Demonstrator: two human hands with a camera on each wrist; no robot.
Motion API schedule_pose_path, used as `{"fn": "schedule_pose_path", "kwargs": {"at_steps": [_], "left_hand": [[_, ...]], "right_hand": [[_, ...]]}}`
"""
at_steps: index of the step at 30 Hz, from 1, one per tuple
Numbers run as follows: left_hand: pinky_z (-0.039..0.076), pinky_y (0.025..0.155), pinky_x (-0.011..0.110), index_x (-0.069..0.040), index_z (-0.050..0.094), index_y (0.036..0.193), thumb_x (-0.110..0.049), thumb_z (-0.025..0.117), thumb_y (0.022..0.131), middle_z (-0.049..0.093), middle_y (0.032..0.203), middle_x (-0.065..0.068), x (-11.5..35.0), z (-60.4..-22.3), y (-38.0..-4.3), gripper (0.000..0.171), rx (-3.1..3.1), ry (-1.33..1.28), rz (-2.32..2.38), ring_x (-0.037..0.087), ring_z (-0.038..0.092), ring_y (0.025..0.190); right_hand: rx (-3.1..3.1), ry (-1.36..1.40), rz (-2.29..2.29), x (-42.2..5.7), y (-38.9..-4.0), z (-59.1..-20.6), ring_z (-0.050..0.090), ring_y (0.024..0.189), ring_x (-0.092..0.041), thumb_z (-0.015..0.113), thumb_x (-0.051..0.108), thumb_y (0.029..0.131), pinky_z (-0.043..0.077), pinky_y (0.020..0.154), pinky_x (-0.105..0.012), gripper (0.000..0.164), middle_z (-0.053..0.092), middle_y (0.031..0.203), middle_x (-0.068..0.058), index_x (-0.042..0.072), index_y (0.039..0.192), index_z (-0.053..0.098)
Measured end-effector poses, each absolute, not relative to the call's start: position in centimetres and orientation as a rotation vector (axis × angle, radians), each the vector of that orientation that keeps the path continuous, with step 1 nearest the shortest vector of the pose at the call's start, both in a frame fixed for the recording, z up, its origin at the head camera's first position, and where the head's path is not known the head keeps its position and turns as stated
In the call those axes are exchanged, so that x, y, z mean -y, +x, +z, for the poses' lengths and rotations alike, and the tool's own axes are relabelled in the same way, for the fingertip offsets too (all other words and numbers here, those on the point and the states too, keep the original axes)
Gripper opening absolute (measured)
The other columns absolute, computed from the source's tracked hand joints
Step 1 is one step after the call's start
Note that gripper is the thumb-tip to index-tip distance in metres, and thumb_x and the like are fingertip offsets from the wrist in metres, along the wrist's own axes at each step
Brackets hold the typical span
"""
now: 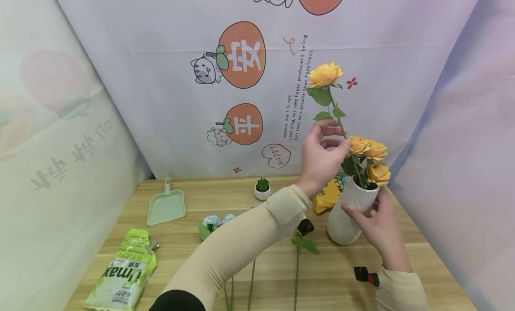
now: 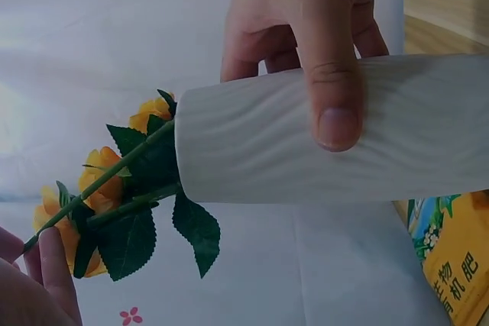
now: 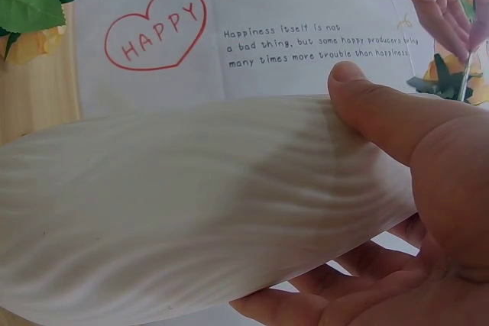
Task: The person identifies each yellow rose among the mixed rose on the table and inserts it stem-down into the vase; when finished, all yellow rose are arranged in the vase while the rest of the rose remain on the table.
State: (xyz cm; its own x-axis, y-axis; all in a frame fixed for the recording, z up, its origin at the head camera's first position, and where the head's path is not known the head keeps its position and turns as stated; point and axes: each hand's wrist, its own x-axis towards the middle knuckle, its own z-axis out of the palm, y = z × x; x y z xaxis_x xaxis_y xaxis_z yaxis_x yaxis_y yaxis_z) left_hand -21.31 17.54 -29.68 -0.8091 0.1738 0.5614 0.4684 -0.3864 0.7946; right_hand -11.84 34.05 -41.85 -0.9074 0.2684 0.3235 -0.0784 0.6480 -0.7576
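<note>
**Long-stemmed yellow rose (image 1: 325, 76) pinched above the mouth of a white vase (image 1: 347, 219)**

The stem of the yellow rose is pinched between the thumb and fingers of the left hand (image 1: 323, 153). The bloom is carried above that hand, with green leaves spread just over the fingers, and the lower stem is led down past the fingertips into the vase mouth. How deep its end is set inside cannot be told, as it is hidden by the wall.

The white vase is gripped near its upper part by the right hand (image 1: 383, 228): the thumb is laid along one side, and the fingers are curved around the other. Its base is set on the wooden tabletop (image 1: 201, 203). Three shorter yellow roses (image 1: 375, 151) are gathered at the rim, below and to the right of the left hand.

Behind the vase, a yellow packet (image 1: 324, 199) is partly covered. Farther left, a small potted plant (image 1: 262, 192) and a pale green dustpan (image 1: 166, 206) are placed near the back edge, with a green bag (image 1: 124, 275) at the front left. Light blue flowers (image 1: 211, 221) are partly hidden by the left sleeve (image 1: 237, 244), and a leafy stem (image 1: 297, 268) is laid between it and the right hand.
</note>
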Motion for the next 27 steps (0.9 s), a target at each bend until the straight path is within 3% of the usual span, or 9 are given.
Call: {"fn": "schedule_pose_path", "kwargs": {"at_steps": [22, 25, 27], "left_hand": [[0.063, 0.077, 0.022, -0.008, 0.064, 0.131, 0.008, 0.075, 0.094, 0.073, 0.111, 0.01, -19.2, -34.0, -22.1, 0.042, 1.803, -0.894, -1.979, 0.003, 0.071, 0.091], [0.062, 0.079, 0.02, -0.007, 0.065, 0.131, 0.007, 0.075, 0.094, 0.073, 0.109, 0.01, -19.6, -34.9, -22.0, 0.041, 1.828, -0.901, -1.969, 0.002, 0.071, 0.09], [0.062, 0.079, 0.02, -0.007, 0.066, 0.131, 0.007, 0.074, 0.094, 0.074, 0.108, 0.01, -19.8, -35.4, -21.9, 0.041, 1.837, -0.906, -1.976, 0.001, 0.071, 0.089]], "right_hand": [[2.475, -0.184, 1.139, -34.1, -11.9, -42.1, 0.057, 0.128, -0.059, 0.087, 0.041, 0.093, 0.057, 0.094, -0.069, 0.094, 0.052, 0.148, -0.033, -0.001, 0.159, 0.033], [2.471, -0.164, 1.122, -34.1, -12.0, -42.1, 0.058, 0.127, -0.058, 0.087, 0.04, 0.093, 0.059, 0.092, -0.063, 0.093, 0.053, 0.147, -0.032, 0.0, 0.158, 0.034], [2.466, -0.15, 1.106, -34.2, -12.1, -42.1, 0.059, 0.126, -0.056, 0.088, 0.038, 0.092, 0.062, 0.088, -0.049, 0.093, 0.054, 0.146, -0.031, 0.0, 0.158, 0.035]]}}
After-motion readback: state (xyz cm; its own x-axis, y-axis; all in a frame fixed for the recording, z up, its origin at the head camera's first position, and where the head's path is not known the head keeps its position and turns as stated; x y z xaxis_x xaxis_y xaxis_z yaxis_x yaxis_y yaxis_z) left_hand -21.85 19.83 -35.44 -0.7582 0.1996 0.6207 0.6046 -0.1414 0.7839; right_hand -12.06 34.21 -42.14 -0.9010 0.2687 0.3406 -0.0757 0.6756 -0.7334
